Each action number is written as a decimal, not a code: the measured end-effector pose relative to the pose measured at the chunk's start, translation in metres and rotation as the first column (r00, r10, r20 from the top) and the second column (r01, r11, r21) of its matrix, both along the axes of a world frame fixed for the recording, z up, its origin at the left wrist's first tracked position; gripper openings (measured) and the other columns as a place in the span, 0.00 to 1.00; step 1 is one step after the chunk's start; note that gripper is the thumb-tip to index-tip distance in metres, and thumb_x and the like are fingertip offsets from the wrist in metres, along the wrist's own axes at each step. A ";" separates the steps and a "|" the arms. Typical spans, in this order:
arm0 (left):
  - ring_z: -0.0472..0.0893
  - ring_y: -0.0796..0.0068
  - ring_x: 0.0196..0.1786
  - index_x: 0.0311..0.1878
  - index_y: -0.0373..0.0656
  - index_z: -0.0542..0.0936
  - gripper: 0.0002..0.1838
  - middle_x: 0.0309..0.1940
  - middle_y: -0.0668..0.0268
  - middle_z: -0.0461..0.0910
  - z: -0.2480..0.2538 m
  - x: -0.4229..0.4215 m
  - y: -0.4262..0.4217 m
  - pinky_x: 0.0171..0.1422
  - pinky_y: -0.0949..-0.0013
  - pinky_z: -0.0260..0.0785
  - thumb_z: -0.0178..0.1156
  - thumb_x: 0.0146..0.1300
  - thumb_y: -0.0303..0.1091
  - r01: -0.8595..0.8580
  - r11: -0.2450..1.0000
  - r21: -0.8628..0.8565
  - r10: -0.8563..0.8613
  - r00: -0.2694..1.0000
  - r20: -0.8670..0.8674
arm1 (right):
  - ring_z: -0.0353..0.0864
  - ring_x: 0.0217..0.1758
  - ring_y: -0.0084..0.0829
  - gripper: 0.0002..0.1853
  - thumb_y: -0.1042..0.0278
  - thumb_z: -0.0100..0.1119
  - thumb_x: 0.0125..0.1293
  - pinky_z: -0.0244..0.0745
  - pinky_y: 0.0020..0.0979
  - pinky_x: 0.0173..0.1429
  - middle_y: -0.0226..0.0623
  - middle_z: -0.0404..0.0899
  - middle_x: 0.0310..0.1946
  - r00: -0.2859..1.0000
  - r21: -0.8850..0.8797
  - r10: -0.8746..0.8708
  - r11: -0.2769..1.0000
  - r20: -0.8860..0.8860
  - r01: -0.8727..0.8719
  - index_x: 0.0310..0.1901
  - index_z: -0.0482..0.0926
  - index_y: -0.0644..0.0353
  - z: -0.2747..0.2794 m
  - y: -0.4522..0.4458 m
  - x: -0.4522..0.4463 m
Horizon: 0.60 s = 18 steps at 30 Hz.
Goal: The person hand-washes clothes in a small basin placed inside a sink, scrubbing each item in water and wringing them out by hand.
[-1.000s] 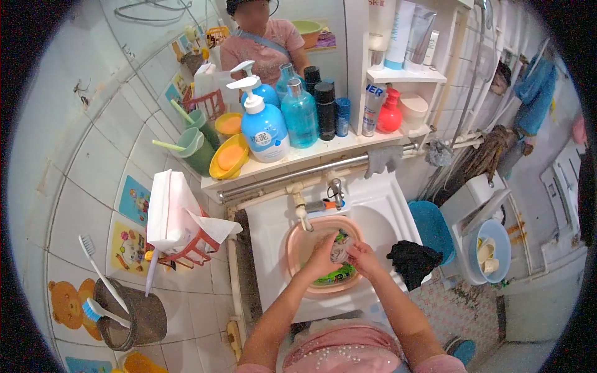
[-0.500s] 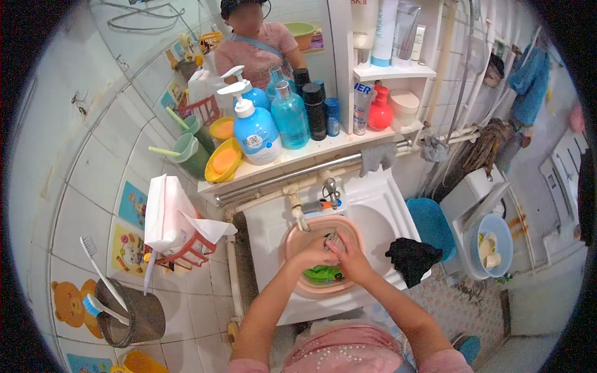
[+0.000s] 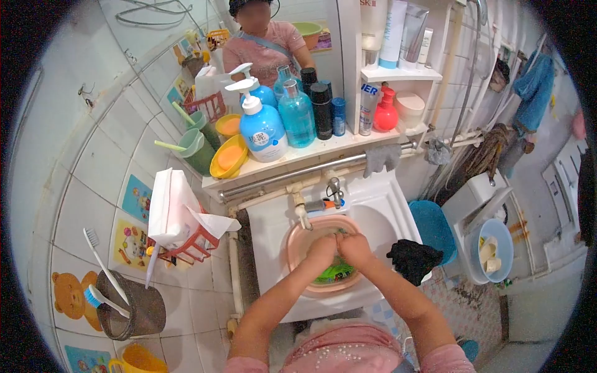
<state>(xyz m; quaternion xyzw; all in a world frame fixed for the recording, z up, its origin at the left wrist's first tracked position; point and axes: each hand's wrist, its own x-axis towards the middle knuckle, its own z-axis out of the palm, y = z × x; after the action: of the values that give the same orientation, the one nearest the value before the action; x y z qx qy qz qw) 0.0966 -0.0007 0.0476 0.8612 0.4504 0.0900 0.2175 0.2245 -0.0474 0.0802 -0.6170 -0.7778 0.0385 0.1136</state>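
A pink basin (image 3: 292, 264) stands in the white sink (image 3: 264, 273) below the tap. Above its middle, my left hand (image 3: 321, 250) and my right hand (image 3: 354, 248) meet with their fingers curled in. Whatever they grip is hidden behind the fingers; I cannot make it out. Bright green cloth-like material (image 3: 336, 273) with dark markings lies in the basin under my wrists.
A black cloth (image 3: 413, 262) hangs over the sink's right edge. Pump bottle (image 3: 261, 133) and other bottles line the shelf behind. To the left are a tissue pack (image 3: 169, 208) and a toothbrush cup (image 3: 146, 311). A blue bucket (image 3: 432, 227) stands at right.
My hands have drawn together, and the fingers of both have curled in. The small greyish thing seen between them earlier is now hidden. The whole view has shifted slightly.
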 end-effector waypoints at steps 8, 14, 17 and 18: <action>0.80 0.58 0.33 0.30 0.38 0.74 0.06 0.28 0.54 0.79 0.047 -0.013 0.004 0.36 0.58 0.72 0.49 0.53 0.28 0.264 0.952 0.154 -0.231 0.951 -0.207 | 0.79 0.34 0.45 0.11 0.65 0.55 0.51 0.73 0.42 0.39 0.46 0.79 0.28 0.984 -0.283 -0.111 0.957 -0.141 0.067 0.33 0.74 0.63 -0.018 0.002 -0.008; 0.80 0.62 0.30 0.27 0.40 0.74 0.05 0.24 0.59 0.78 0.041 -0.024 0.018 0.33 0.62 0.73 0.52 0.49 0.29 0.480 0.821 0.309 -0.435 0.877 -0.206 | 0.76 0.43 0.47 0.17 0.66 0.58 0.50 0.70 0.40 0.46 0.53 0.77 0.36 0.844 -0.431 -0.092 0.886 -0.528 -0.173 0.40 0.75 0.68 -0.003 0.004 -0.006; 0.80 0.63 0.29 0.27 0.40 0.75 0.04 0.24 0.60 0.78 0.043 -0.026 0.018 0.31 0.64 0.72 0.53 0.49 0.30 0.534 0.762 0.365 -0.494 0.845 -0.205 | 0.77 0.43 0.46 0.19 0.65 0.59 0.49 0.70 0.38 0.47 0.51 0.78 0.37 0.763 -0.467 -0.082 0.831 -0.641 -0.302 0.42 0.75 0.68 -0.002 0.005 -0.004; 0.80 0.64 0.30 0.26 0.40 0.75 0.04 0.25 0.60 0.78 0.044 -0.026 0.017 0.31 0.64 0.72 0.53 0.49 0.30 0.550 0.748 0.372 -0.511 0.835 -0.207 | 0.77 0.44 0.45 0.20 0.65 0.60 0.48 0.69 0.37 0.48 0.51 0.78 0.38 0.746 -0.531 -0.140 0.786 -0.651 -0.317 0.42 0.74 0.68 0.003 0.005 -0.003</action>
<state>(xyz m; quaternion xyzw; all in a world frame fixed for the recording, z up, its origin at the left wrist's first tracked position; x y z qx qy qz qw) 0.0706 0.0168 0.0917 0.9825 0.1668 0.0788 0.0243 0.2212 -0.0426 0.0829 -0.5247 -0.6604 0.5087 0.1726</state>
